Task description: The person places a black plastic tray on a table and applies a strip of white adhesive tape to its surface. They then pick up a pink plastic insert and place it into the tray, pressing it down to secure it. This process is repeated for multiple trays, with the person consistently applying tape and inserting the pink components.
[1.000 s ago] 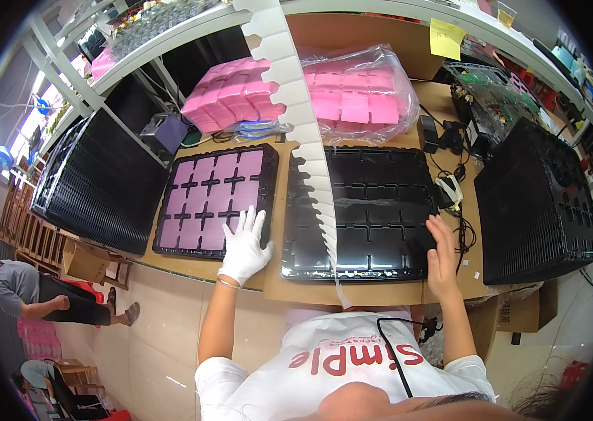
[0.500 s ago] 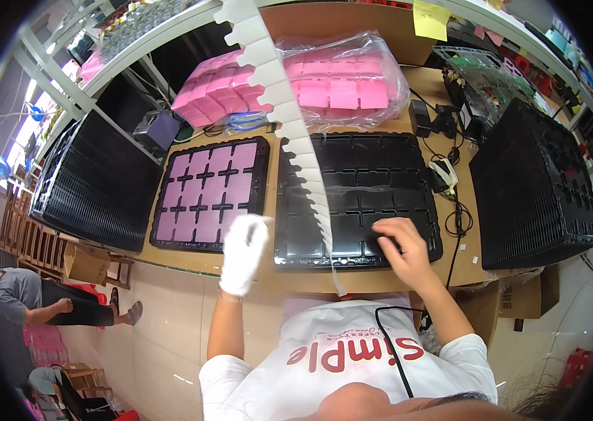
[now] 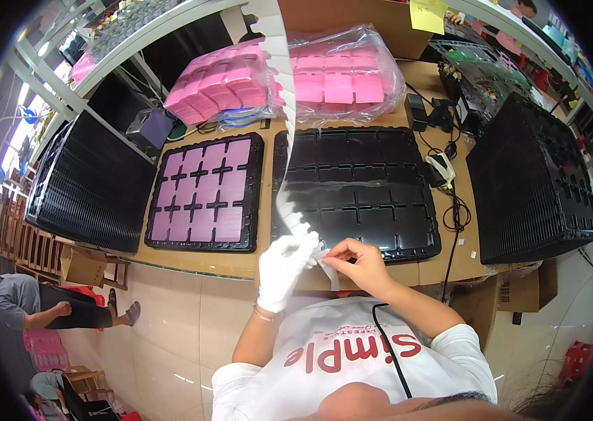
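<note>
A long white strip with a notched, scalloped edge (image 3: 281,52) hangs from above, over the black tray (image 3: 388,189) in front of me. My left hand (image 3: 284,270), in a white glove, is closed on the strip near its low end. Close beside it, my bare right hand (image 3: 365,266) pinches the strip's tail (image 3: 329,277), thumb against forefinger. Both hands are over the tray's near edge. To the left lies another black tray (image 3: 258,186) with pink squares (image 3: 202,186) in its compartments.
Tall stacks of black trays stand at left (image 3: 93,182) and right (image 3: 521,189). Behind are pink foam blocks (image 3: 219,84) and a bagged pink bundle (image 3: 342,77). Cables (image 3: 456,217) run along the table's right side. A seated person (image 3: 23,302) is at far left.
Both hands have come together at the strip's low end and closed on it. The left moved right; the right moved left and slightly down. The strip has swung leftward.
</note>
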Available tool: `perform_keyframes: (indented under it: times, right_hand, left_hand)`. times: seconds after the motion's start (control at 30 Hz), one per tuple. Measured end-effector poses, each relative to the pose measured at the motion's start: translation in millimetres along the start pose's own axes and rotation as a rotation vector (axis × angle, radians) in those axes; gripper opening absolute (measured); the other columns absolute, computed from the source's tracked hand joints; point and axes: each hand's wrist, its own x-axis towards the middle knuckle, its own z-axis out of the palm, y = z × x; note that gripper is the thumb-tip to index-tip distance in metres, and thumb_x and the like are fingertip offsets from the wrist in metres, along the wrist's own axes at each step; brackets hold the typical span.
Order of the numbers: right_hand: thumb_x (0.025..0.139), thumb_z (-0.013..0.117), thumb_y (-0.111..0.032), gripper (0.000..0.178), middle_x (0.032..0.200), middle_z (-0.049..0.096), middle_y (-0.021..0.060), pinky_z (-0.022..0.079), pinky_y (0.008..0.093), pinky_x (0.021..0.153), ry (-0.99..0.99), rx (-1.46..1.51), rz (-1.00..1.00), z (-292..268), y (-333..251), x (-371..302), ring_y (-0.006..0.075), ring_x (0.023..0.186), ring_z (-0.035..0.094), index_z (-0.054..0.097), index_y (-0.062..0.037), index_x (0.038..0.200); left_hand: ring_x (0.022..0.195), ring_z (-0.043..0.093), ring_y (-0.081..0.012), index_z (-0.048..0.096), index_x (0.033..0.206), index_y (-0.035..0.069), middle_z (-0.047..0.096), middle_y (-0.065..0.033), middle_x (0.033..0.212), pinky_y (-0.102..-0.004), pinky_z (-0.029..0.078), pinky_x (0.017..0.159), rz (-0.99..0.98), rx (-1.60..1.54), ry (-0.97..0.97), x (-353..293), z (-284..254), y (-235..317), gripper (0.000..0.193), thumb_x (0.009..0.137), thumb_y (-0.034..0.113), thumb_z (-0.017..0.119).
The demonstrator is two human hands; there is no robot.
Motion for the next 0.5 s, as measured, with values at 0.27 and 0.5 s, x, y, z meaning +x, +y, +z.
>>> perform_keyframes:
  times: [0.27,0.5]
  right_hand:
    - [0.073,0.075,0.002,0.017,0.093,0.066,0.0087,0.051,0.0298,0.067,0.068,-0.571,-1.048,-2.9,-7.3,30.3,0.0212,0.08,0.063,0.068,-0.0038,0.088]
    - [0.084,0.072,-0.011,0.009,0.085,0.063,0.0068,0.049,0.0279,0.072,0.018,-0.38,-0.46,-26.8,-6.0,206.2,0.0144,0.079,0.061,0.07,-0.0028,0.087]
  left_hand:
    - [0.074,0.067,-0.0117,0.064,0.101,-0.002,0.071,-0.0113,0.094,-0.0221,0.053,0.065,0.019,-0.18,0.149,22.3,-8.4,-2.0,0.016,0.093,0.012,0.067]
    - [0.07,0.068,-0.0133,0.062,0.092,-0.002,0.072,-0.0122,0.091,-0.0235,0.054,0.065,-0.01,-0.139,0.175,49.5,-25.4,-10.2,0.013,0.092,0.011,0.067]
